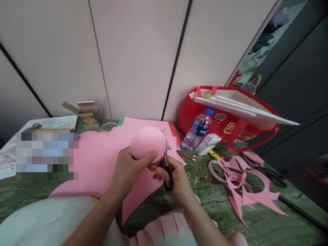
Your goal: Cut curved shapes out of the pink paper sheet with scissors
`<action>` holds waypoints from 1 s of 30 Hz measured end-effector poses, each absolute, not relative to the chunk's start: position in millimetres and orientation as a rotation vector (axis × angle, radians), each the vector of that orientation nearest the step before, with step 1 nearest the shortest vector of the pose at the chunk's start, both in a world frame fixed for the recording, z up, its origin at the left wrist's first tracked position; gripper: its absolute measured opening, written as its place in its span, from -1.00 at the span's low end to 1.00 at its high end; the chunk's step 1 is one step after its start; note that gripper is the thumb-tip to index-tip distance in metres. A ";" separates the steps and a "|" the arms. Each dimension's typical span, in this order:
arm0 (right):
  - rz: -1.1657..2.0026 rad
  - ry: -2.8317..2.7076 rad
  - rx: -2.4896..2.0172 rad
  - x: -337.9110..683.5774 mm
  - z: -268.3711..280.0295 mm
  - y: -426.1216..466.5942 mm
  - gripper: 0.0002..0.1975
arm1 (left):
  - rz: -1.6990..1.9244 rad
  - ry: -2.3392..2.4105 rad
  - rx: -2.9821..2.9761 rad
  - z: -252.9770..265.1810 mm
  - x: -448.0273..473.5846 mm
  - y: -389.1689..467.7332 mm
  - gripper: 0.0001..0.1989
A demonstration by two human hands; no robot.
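My left hand [137, 165] grips a rounded pink paper cutout [148, 141] near its lower edge, thumb on top. In my right hand [173, 174] is a pair of scissors [167, 179] with black handles, fingers through the loops. The metal blades point upward at the cutout's right edge, where small pointed bits of paper stick out. Beneath both hands lie large pink paper sheets [98, 174] on the green marbled table [205, 218].
On the right stand a red bag [188, 111] holding white boards, a water bottle [197, 131] and a small carton [208, 143]. Pink paper scraps [246, 198], a tape roll [216, 171] and another pair of scissors [271, 174] lie nearby. An opened box [88, 119] sits at the back left.
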State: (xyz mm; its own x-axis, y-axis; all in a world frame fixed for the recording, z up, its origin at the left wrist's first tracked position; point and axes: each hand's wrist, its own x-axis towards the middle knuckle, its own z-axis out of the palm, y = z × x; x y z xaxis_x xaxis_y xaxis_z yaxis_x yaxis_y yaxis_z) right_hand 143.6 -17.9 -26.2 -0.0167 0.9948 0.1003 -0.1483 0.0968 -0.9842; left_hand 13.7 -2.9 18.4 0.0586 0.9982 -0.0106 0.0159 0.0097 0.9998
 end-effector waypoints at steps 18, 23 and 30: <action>1.261 -1.105 -0.979 142.9 -27.0 -17.8 -0.86 | 1.242 1.160 1.227 19.7 13.8 -1.5 -0.81; 1.269 -1.097 -0.980 142.9 -28.0 -18.2 -0.85 | 1.243 1.163 1.223 21.2 13.5 -1.5 -0.79; 1.258 -1.114 -0.980 143.7 -27.8 -18.6 -0.87 | 1.267 1.128 1.175 20.9 13.3 0.2 -0.75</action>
State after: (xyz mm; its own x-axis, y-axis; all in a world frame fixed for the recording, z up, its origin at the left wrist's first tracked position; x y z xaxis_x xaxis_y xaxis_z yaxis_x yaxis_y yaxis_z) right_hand 143.7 -18.6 -27.8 -0.0188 0.9959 0.0882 -0.2080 0.0823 -0.9747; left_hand 13.3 0.2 20.9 0.0041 0.9994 0.0333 -0.0824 -0.0329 0.9961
